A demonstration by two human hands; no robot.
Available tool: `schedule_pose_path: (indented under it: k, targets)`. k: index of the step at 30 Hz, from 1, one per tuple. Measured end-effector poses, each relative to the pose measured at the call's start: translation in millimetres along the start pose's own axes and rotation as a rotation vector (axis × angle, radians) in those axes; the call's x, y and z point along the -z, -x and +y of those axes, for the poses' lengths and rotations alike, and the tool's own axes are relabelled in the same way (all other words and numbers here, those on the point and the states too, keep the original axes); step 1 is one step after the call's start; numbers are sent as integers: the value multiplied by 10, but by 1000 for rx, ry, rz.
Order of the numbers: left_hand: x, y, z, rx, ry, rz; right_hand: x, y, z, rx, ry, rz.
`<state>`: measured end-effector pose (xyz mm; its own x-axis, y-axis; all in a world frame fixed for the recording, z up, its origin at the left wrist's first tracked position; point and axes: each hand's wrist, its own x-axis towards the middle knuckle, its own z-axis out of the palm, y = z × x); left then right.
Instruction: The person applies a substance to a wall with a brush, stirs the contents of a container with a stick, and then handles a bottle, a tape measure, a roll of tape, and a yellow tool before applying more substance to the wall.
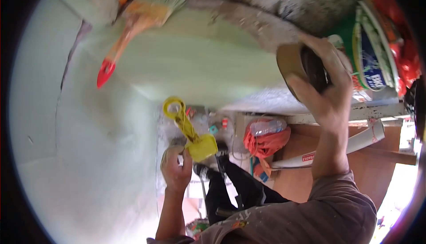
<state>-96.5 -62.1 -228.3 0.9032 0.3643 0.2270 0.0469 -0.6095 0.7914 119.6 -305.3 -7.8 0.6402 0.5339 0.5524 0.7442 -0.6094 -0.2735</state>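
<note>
Wall (88,124), pale green, fills the left side; a paintbrush (136,23) rests near its top. Lower down, the left hand (175,171) seems to pinch a yellow scoop (203,148) at its edge. The right hand (333,78) is clamped round a brown disc-like object (287,62) beside the pale surface, apparently manipulating it there, which calls for steady fingers.

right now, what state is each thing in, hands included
left hand: curled, pinching the yellow scoop
yellow scoop: held, ring end away from hand
right hand: curled round a brown object
brown object: gripped, exact kind unclear
paintbrush: unheld, bristles spread
clear bottle: on its side atop the red bundle
red bundle: bunched up
white tube: unheld, slanting
</note>
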Motion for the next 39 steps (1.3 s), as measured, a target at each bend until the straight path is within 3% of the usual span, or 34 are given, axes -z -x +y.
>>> schedule_pose_path:
  k: [4,7,11,15,19,22,24,28,32,35,36,37,38,39]
  targets:
    - [-202,374,-411,316,114,14,-400,580,-141,-209,-485,-360]
    - [-489,699,-926,469,188,43,-1170,1113,-90,-334,-520,-585]
    - [-1009,1087,-1694,513,97,41,-2349,1895,155,-483,-495,-803]
    - [-1583,1334,-2286,557,60,-104,-3639,3090,767,-820,-466,-777]
    - [-2251,1537,-2745,438,-36,-290,-4736,4208,1387,-1169,-487,-650]
    - [-2719,1529,-2934,521,-87,-518,-5158,4417,1568,-1270,-428,-622]
    - [-3119,1624,-3246,384,-69,-505,-5423,4550,1661,-1282,-414,-563]
    - [-3679,1495,-3546,356,-130,-573,-5610,4502,1754,-1340,-362,-595]
    - [-3906,1209,-3589,427,-152,-615,-5694,4467,1894,-1203,-384,-545]
    - [-3814,1304,-3494,295,-156,-403,-5586,4505,1909,-900,-211,-504]
    - [-3737,1314,-3425,243,-189,-336,-5385,4409,1813,-952,-213,-592]
    - [-3598,1362,-3345,306,-149,-385,-5151,4284,1694,-1002,-210,-670]
    - [-3460,1393,-3234,359,-104,-437,-4846,4042,1479,-968,-281,-609]
    - [-3116,1159,-2848,572,-53,-644,-4706,4079,1377,-923,-303,-558]
